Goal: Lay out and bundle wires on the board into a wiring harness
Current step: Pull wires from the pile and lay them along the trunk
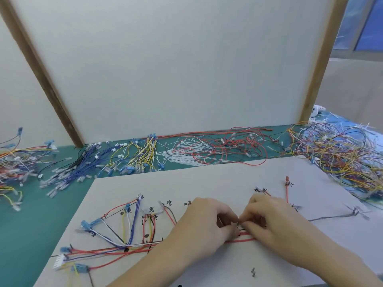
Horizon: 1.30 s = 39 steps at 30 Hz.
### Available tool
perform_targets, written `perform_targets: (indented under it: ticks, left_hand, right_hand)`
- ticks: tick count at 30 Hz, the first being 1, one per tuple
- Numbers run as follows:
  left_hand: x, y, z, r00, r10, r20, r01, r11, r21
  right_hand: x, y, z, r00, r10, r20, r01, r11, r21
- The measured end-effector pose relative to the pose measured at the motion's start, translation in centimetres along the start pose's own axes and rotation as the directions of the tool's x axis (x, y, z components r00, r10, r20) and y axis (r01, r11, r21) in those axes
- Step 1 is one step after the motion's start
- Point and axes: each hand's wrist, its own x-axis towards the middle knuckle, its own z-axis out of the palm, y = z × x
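So this looks like the bundling part, not the laying-out part: most of the harness is already routed across the flat pale grey layout board with handwritten black labels [207, 179], and both hands have met over the run of thin red wires [240, 240] in the middle. The left hand [204, 223] has its fingers curled in, thumb and fingertips pinching down right where the red wires pass under them. The right hand [269, 219] is curled too, its fingertips pinching something tiny just across from the left thumb, pretty much touching it. Can't tell if that's a cable tie or just a wire, it's too small and blurry. Left of the fingers, the fan of blue, white, yellow and black wires with blue connector sleeves [116, 230] is spread out along the drawn lines. Beyond the fingers, on the green mat, there's a pile of white plastic cable ties [180, 156] mixed with loose red wire. My guess is the next move is cinching or threading whatever's pinched, which needs the left hand to keep those red strands together so they don't splay.
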Motion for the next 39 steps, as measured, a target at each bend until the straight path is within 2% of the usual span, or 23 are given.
perform_targets:
  ticks: [3, 8, 12, 16, 19, 24, 28, 30, 33, 36, 39]
  left_hand:
    - [0.1, 0.1, 0.1, 1.0, -0.004, 0.008, 0.004, 1.0, 0.016]
    - [0.1, 0.2, 0.1, 1.0, -0.001, 0.012, 0.001, 1.0, 0.018]
    - [0.3, 0.2, 0.0, 0.999, -0.008, 0.036, 0.006, 0.999, 0.04]
    - [0.3, 0.3, 0.1, 0.998, -0.005, 0.062, -0.001, 0.996, 0.093]
    - [0.1, 0.5, 0.3, 0.999, 0.01, 0.05, -0.012, 0.999, 0.051]
    - [0.0, 0.8, 0.1, 0.997, 0.068, 0.029, -0.07, 0.996, 0.055]
    - [-1.2, 1.0, -2.0, 0.991, 0.106, 0.082, -0.112, 0.991, 0.076]
    - [-2.6, 0.3, -4.9, 0.994, 0.105, 0.031, -0.106, 0.992, 0.067]
    - [-6.2, -1.9, -10.3, 0.986, 0.04, -0.161, -0.032, 0.998, 0.054]
    - [-10.9, -5.4, -15.0, 0.929, -0.103, -0.356, 0.118, 0.993, 0.019]
    - [-15.6, -8.9, -17.4, 0.851, -0.228, -0.472, 0.258, 0.966, -0.001]
  right_hand:
    - [-0.6, -0.3, 0.6, 0.999, 0.026, -0.046, -0.026, 1.0, 0.015]
    - [-1.1, -0.4, 0.7, 0.982, 0.115, -0.15, -0.091, 0.983, 0.159]
    - [-1.1, -0.5, 1.6, 0.981, 0.097, -0.171, -0.077, 0.99, 0.12]
    - [-0.9, -0.4, 1.4, 0.987, 0.093, -0.128, -0.082, 0.993, 0.089]
    - [-1.0, -0.8, 1.2, 0.99, 0.08, -0.113, -0.078, 0.997, 0.026]
    - [-1.6, -0.9, 1.5, 0.964, -0.028, -0.263, 0.017, 0.999, -0.045]
    - [-2.7, -1.3, 2.2, 0.944, 0.0, -0.33, -0.004, 1.0, -0.011]
    - [-2.8, -1.4, 2.0, 0.944, 0.045, -0.326, -0.031, 0.998, 0.047]
    - [-2.4, -1.3, 1.7, 0.957, 0.044, -0.288, -0.031, 0.998, 0.052]
    - [-1.5, -1.3, 1.8, 0.94, 0.066, -0.335, -0.074, 0.997, -0.011]
    - [-0.4, 1.2, 2.7, 0.942, 0.09, -0.324, -0.108, 0.993, -0.037]
